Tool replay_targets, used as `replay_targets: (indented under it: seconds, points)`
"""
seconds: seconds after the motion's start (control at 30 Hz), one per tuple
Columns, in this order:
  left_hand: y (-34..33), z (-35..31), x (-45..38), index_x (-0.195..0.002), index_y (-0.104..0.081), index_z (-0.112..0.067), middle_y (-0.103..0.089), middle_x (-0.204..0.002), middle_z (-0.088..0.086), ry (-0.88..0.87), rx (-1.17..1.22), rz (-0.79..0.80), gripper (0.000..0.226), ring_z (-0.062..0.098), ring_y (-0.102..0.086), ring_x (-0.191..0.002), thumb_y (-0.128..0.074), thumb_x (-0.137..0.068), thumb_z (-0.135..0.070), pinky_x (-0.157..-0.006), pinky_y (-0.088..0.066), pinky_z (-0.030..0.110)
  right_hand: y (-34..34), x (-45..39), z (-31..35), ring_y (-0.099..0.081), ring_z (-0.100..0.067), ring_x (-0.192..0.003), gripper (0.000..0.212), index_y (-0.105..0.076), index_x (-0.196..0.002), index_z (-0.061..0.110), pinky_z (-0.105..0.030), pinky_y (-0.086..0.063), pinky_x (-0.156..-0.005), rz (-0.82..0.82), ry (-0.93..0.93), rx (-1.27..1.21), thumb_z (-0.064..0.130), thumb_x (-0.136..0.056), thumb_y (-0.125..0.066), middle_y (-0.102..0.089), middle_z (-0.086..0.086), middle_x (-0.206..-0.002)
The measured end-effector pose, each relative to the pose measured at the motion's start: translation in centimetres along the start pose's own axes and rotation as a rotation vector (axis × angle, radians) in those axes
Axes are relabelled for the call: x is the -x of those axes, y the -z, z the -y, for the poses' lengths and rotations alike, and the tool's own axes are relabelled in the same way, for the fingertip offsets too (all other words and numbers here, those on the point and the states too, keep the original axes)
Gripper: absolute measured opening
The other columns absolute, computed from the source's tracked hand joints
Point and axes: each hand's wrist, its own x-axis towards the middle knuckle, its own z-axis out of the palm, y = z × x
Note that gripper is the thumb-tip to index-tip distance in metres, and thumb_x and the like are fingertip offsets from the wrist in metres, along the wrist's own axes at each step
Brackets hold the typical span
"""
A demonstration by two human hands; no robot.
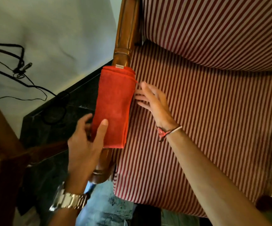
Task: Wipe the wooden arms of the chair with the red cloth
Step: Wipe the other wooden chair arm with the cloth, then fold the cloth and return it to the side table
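The red cloth (114,106), folded into a long rectangle, lies draped over the chair's left wooden arm (125,35), covering its middle stretch. My left hand (84,142) rests at the cloth's near left corner, thumb lying on top and fingers curled down the outer side. My right hand (151,98) hovers over the striped seat (205,121) just right of the cloth, fingers spread, fingertips close to the cloth's edge; whether they touch it is unclear. The arm's rounded front end (99,173) shows below the cloth.
A dark stone ledge (53,121) runs along the left of the chair arm, under a white wall with black cables (19,66). A wooden piece (5,144) stands at the far left. My jeans (106,206) show below.
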Motion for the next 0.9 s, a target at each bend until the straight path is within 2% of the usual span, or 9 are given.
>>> replay_targets:
  seconds: [0.07,0.13,0.2,0.33,0.43,0.57,0.67,0.8,0.9]
  points:
    - [0.5,0.8,0.9,-0.132,-0.057,-0.022,-0.063,-0.109,-0.015,0.039,-0.021,0.009,0.061,-0.009,-0.058,-0.088,-0.063,-0.083,-0.056,-0.072,-0.044,0.013,-1.0,-0.7,1.9,-0.073,-0.007,-0.103,0.027,-0.06,-0.125,0.021,-0.026,-0.061,-0.088,0.128,-0.058,-0.047,0.027,-0.099,-0.063,-0.071,0.002,-0.117]
    - [0.5,0.8,1.3,-0.126,-0.063,-0.022,-0.068,-0.108,-0.007,0.055,0.014,-0.027,0.046,0.001,-0.063,-0.092,-0.071,-0.085,-0.042,-0.078,-0.051,0.023,-1.8,-1.1,2.8,-0.071,-0.012,-0.105,0.046,-0.057,-0.132,0.009,-0.019,-0.061,-0.083,0.127,-0.062,0.015,0.016,-0.09,-0.075,-0.069,-0.005,-0.122]
    - [0.4,0.3,1.6,-0.118,-0.063,-0.029,-0.068,-0.098,-0.015,0.037,0.033,-0.047,0.034,0.004,-0.066,-0.092,-0.074,-0.086,-0.035,-0.078,-0.054,0.027,-2.0,-1.1,3.3,-0.069,-0.018,-0.111,0.048,-0.057,-0.131,0.003,-0.018,-0.061,-0.084,0.121,-0.038,0.032,0.009,-0.087,-0.077,-0.068,-0.012,-0.127]
    - [-0.2,-0.8,2.5,-0.114,-0.06,-0.034,-0.059,-0.09,-0.03,-0.006,-0.005,-0.073,0.03,-0.011,-0.062,-0.083,-0.074,-0.087,-0.032,-0.071,-0.046,0.015,-0.5,-0.3,3.6,-0.064,-0.03,-0.126,0.034,-0.064,-0.119,0.016,-0.049,-0.056,-0.105,0.173,-0.028,-0.008,0.008,-0.088,-0.076,-0.068,-0.014,-0.129]
    - [-1.6,-1.8,3.8,-0.113,-0.057,-0.035,-0.058,-0.089,-0.029,0.002,0.011,-0.043,0.03,-0.025,-0.06,-0.076,-0.073,-0.087,-0.031,-0.069,-0.043,0.011,1.7,0.8,4.0,-0.064,-0.027,-0.124,0.034,-0.064,-0.11,0.03,-0.054,-0.055,-0.104,0.144,0.008,0.027,0.011,-0.086,-0.079,-0.068,-0.009,-0.127]
    - [-5.1,-3.9,6.2,-0.112,-0.058,-0.032,-0.057,-0.094,-0.03,-0.031,0.053,0.006,0.029,-0.011,-0.06,-0.083,-0.072,-0.087,-0.032,-0.072,-0.047,0.014,6.5,3.1,4.5,-0.068,-0.025,-0.118,0.032,-0.064,-0.109,0.028,-0.051,-0.059,-0.1,0.103,0.07,0.011,0.011,-0.086,-0.078,-0.072,-0.006,-0.12]
    - [-8.5,-6.3,8.8,-0.109,-0.059,-0.032,-0.06,-0.091,-0.031,-0.069,0.097,0.03,0.026,-0.015,-0.064,-0.079,-0.072,-0.087,-0.031,-0.07,-0.05,0.007,11.3,4.9,5.2,-0.071,-0.015,-0.108,0.03,-0.065,-0.107,0.026,-0.046,-0.06,-0.098,0.064,0.126,0.002,0.008,-0.087,-0.077,-0.073,0.001,-0.109]
    - [-14.4,-10.1,13.2,-0.099,-0.064,-0.029,-0.071,-0.076,-0.025,-0.127,0.159,0.051,0.019,-0.014,-0.068,-0.075,-0.076,-0.085,-0.026,-0.064,-0.053,0.004,19.1,8.3,6.9,-0.069,-0.005,-0.098,0.034,-0.063,-0.117,0.014,-0.027,-0.06,-0.088,-0.021,0.204,0.018,0.003,-0.087,-0.075,-0.072,0.001,-0.106]
    - [-19.5,-13.3,17.2,-0.091,-0.061,-0.036,-0.07,-0.08,-0.04,-0.14,0.229,0.102,0.023,-0.015,-0.069,-0.075,-0.077,-0.085,-0.022,-0.065,-0.052,0.002,25.5,11.4,8.2,-0.069,0.002,-0.092,0.032,-0.063,-0.117,0.01,-0.016,-0.056,-0.079,-0.068,0.249,0.052,0.002,-0.088,-0.075,-0.071,0.004,-0.102]
